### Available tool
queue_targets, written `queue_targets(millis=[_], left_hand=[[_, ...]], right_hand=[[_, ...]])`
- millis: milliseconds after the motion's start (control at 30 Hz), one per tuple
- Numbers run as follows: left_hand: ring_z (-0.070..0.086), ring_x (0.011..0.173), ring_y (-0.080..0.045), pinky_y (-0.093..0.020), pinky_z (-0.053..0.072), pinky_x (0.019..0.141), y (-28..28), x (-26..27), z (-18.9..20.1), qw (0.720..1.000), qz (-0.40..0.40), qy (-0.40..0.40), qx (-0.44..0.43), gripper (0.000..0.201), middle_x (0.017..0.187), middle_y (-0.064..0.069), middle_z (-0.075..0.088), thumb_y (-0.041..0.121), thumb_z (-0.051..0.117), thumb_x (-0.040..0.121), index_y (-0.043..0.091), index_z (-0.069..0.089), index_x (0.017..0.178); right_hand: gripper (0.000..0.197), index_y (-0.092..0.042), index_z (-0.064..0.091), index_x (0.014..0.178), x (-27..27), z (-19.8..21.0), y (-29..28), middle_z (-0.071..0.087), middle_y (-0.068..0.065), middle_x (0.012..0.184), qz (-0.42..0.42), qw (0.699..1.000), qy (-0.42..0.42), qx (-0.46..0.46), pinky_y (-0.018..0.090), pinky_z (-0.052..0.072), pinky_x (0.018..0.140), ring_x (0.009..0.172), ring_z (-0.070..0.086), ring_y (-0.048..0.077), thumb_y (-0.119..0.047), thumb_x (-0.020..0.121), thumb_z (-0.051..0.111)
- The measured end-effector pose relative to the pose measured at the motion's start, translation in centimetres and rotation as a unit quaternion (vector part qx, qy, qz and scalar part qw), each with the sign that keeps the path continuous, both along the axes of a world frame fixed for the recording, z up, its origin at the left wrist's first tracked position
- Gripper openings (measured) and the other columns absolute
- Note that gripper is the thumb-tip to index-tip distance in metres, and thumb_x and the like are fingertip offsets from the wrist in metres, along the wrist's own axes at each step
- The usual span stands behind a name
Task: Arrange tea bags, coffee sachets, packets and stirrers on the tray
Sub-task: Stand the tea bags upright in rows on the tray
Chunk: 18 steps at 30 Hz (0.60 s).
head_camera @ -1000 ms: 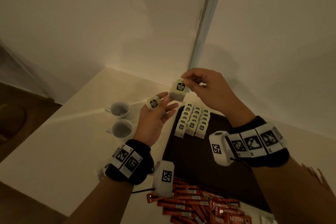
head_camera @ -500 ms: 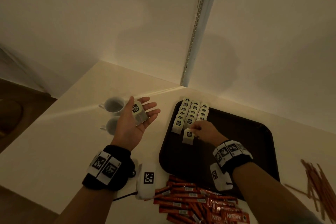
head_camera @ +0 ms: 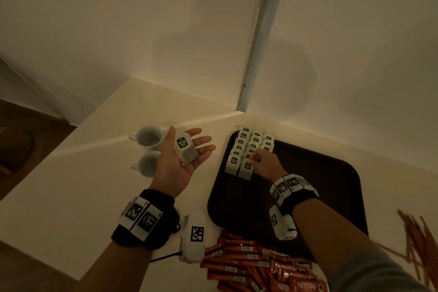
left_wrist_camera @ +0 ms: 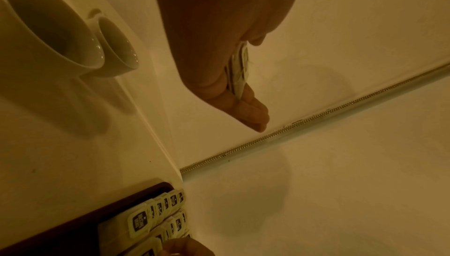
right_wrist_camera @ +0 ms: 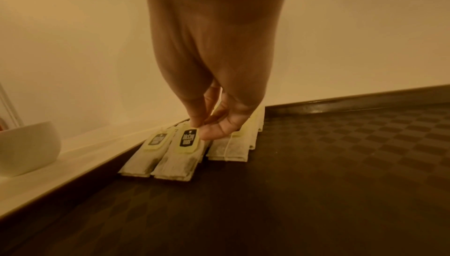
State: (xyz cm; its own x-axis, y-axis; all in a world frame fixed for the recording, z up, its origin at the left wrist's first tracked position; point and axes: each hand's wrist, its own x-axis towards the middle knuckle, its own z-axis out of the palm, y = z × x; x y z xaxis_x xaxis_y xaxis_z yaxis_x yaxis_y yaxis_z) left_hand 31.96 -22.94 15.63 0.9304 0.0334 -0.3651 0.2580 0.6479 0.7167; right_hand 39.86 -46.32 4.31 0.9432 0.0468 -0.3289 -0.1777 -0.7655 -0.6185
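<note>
A dark brown tray (head_camera: 308,197) holds three rows of tea bags (head_camera: 254,142) in its far left corner. My right hand (head_camera: 254,161) rests on the tray and pinches the tag of the front tea bag (head_camera: 246,168) of the middle row, which lies flat on the tray (right_wrist_camera: 340,164). In the right wrist view, the thumb and forefinger of my right hand (right_wrist_camera: 201,129) meet at the top of that tea bag (right_wrist_camera: 185,150). My left hand (head_camera: 201,149) hovers palm up, left of the tray, fingers straight, with a small stack of tea bags (head_camera: 186,149) lying on it.
Two white cups (head_camera: 149,136) (head_camera: 148,163) stand on the counter under my left hand. Orange coffee sachets (head_camera: 248,263) lie heaped at the tray's near edge. Several thin brown stirrers (head_camera: 414,239) lie to the right. Walls close the far side.
A second ago my right hand held a tea bag in the air beside the left hand. It has come down and laid it at the front of the middle row. The left hand has opened, palm up.
</note>
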Motion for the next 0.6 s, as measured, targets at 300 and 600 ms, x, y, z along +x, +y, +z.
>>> queue_targets(millis=[300,600], left_hand=[[0.071,0.078,-0.033,-0.027,0.056,0.050,-0.5,0.0,-0.4,0.998,-0.067,0.001,0.018,0.084,0.101,-0.022,0.070,0.072,0.007,0.086,0.011,0.054,0.119],[0.070,0.094,-0.029,-0.029,0.055,0.056,-2.0,0.9,2.3,0.973,-0.126,-0.133,0.140,0.081,0.114,-0.009,0.067,0.079,0.022,0.080,0.021,0.053,0.127]], right_hand=[[0.018,-0.005,0.061,0.103,0.1,3.2,1.5,0.062,0.010,0.103,-0.022,0.997,-0.075,0.009,0.018,0.039,0.070,0.090,0.056,0.017,-0.019,0.092,0.058],[0.009,-0.014,0.070,0.091,-2.7,17.8,7.7,0.057,-0.007,0.086,0.253,0.915,-0.265,0.169,0.012,0.040,0.075,0.080,0.052,-0.005,-0.020,0.084,0.069]])
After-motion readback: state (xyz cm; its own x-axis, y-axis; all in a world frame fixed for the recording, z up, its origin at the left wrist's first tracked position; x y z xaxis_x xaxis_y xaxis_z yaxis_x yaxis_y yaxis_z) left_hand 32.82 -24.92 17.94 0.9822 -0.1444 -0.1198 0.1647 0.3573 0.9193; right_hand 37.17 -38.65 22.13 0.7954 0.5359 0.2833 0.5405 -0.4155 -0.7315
